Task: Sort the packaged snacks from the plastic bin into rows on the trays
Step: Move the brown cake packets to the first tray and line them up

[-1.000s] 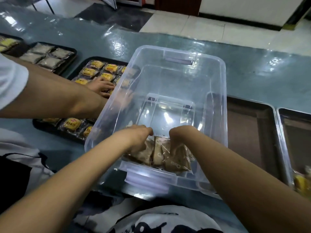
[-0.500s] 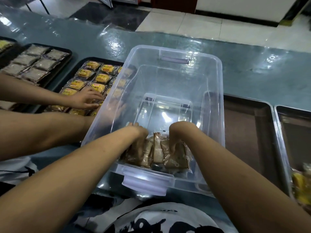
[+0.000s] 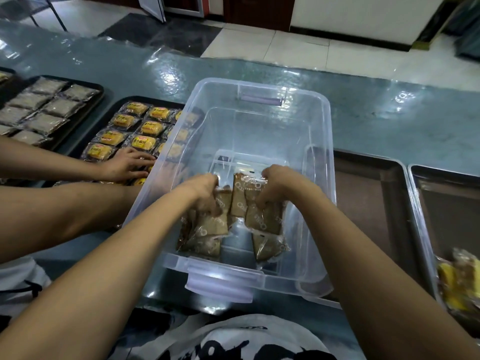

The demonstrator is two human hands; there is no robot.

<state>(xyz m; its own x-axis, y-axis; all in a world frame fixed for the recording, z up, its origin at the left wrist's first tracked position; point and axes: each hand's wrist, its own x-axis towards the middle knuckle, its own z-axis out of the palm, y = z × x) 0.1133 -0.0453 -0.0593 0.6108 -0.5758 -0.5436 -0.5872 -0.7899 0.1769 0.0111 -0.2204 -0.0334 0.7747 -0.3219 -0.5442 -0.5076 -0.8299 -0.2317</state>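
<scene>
— What is seen around the work area?

— Teal, glossy surface (image 3: 389, 105) is seen across the middle of the frame, with pale floor tiles at the top. A clear plastic bin (image 3: 322, 152) is placed at the centre.

— Where are the snacks?

— Brown packaged snacks (image 3: 262, 216) are bunched at the near end of the bin's floor. At centre left, a dark tray (image 3: 114, 105) is filled with rows of yellow packets (image 3: 152, 127); further to the upper left, another tray (image 3: 97, 87) is lined with grey-brown packets (image 3: 46, 123). Two metal trays (image 3: 374, 203) are set at the right.

— And the hands?

— Both are lowered into the bin. The left hand (image 3: 202, 189) is curled closed over the packs on the left of the bunch; the right hand (image 3: 279, 183) is closed on the packs at the right, fingers tucked down among them. Another person's hand (image 3: 127, 165) is laid flat on the yellow packets.
</scene>
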